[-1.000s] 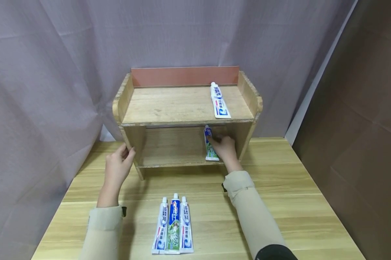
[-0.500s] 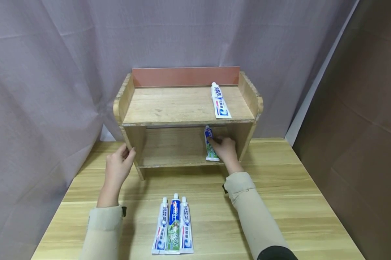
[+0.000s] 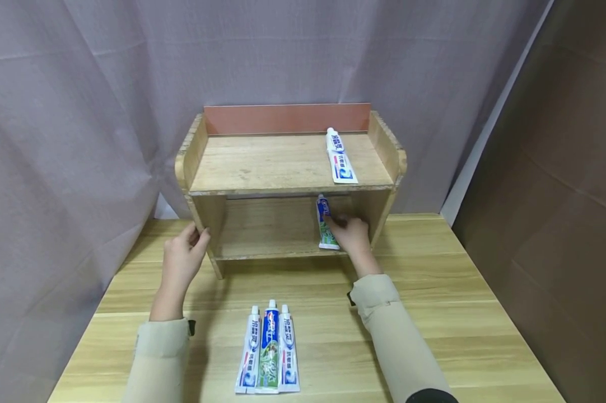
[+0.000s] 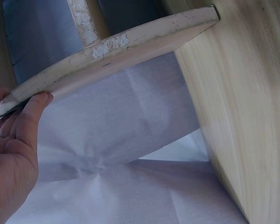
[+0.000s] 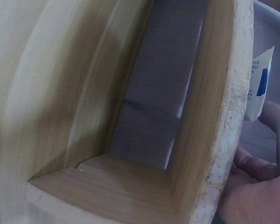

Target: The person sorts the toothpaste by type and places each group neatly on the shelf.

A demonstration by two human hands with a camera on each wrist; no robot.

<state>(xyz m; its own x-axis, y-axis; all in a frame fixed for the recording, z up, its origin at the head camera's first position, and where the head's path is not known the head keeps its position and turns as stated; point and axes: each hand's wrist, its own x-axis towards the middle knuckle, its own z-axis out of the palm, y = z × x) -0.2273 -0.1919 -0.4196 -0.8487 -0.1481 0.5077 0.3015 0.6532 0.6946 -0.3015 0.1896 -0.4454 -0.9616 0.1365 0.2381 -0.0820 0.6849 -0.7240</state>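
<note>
My left hand (image 3: 183, 257) grips the front edge of the left side panel (image 4: 130, 49) of a two-tier wooden shelf (image 3: 262, 168), thumb on one face and fingers on the other. On the lower tier, toward the right, lies a blue-and-green toothpaste tube (image 3: 328, 238), cap to the back. My right hand (image 3: 352, 232) is beside this tube, its thumb touching the right side. In the right wrist view, the tube's flat crimped end (image 5: 259, 86) shows past the shelf board, close to the fingers (image 5: 275, 116). A white-and-blue toothpaste tube (image 3: 340, 159) rests on the upper tier's right side.
On the wooden table (image 3: 459, 313), in front of the shelf, three tubes lie side by side: a white tube (image 3: 250, 358), a blue-and-green tube (image 3: 269, 352) and another white tube (image 3: 288, 355). A grey curtain (image 3: 283, 50) hangs behind; a brown panel (image 3: 560, 196) stands at right.
My right hand and forearm have shifted slightly right and toward me, while the tube on the lower tier stays in place. The left hand keeps its hold on the panel.
</note>
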